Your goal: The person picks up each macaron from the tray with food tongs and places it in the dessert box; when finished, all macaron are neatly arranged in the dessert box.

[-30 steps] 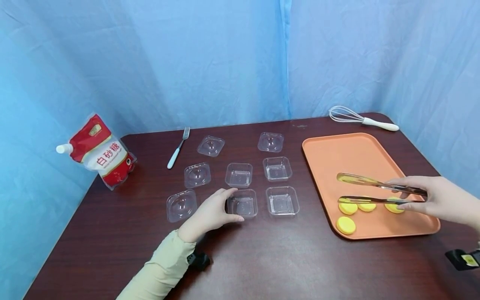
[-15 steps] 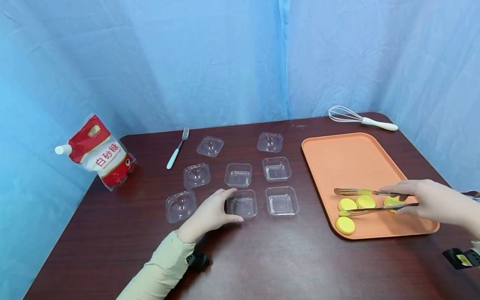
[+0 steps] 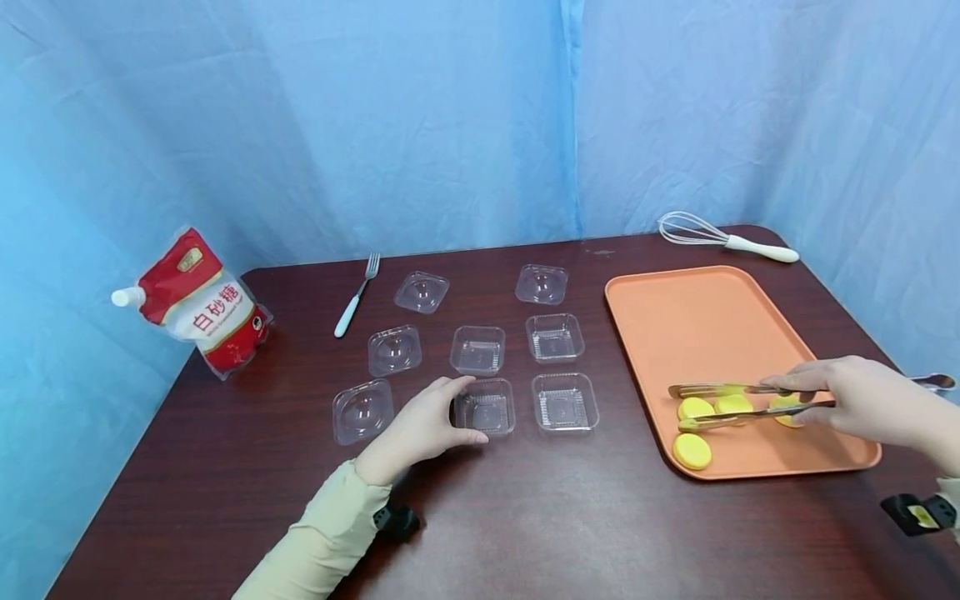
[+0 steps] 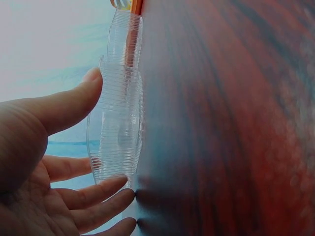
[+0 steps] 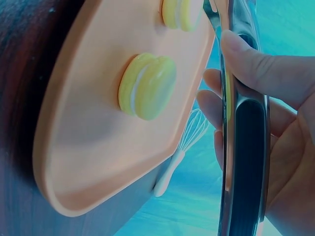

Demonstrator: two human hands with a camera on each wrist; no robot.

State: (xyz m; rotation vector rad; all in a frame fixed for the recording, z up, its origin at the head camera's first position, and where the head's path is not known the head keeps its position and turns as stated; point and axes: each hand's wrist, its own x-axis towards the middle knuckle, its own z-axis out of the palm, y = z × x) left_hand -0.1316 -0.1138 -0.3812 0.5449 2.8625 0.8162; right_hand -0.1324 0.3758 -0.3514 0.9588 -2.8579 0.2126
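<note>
My left hand (image 3: 420,425) steadies a clear square plastic box (image 3: 491,408), thumb on its near side and fingers on its far side. In the left wrist view, the box (image 4: 118,132) stands between the thumb and the fingers. My right hand (image 3: 870,400) grips metal tongs (image 3: 757,413), held over the orange tray (image 3: 705,325). The tong arms are spread, their tips around a yellow macaron (image 3: 695,407) at the left of a row. Another macaron (image 3: 692,451) lies nearer the tray's front edge. The right wrist view shows a macaron (image 5: 147,86) beside the tongs (image 5: 246,147).
More clear boxes (image 3: 566,402) and domed lids (image 3: 363,412) lie around the left hand. A fork (image 3: 356,296) and a red sugar pouch (image 3: 206,304) are at the left. A whisk (image 3: 727,240) rests behind the tray on the dark table (image 3: 525,525).
My right hand has brought the tongs lower over the tray, and the gap between their arms has narrowed slightly. My left hand stays at the same box.
</note>
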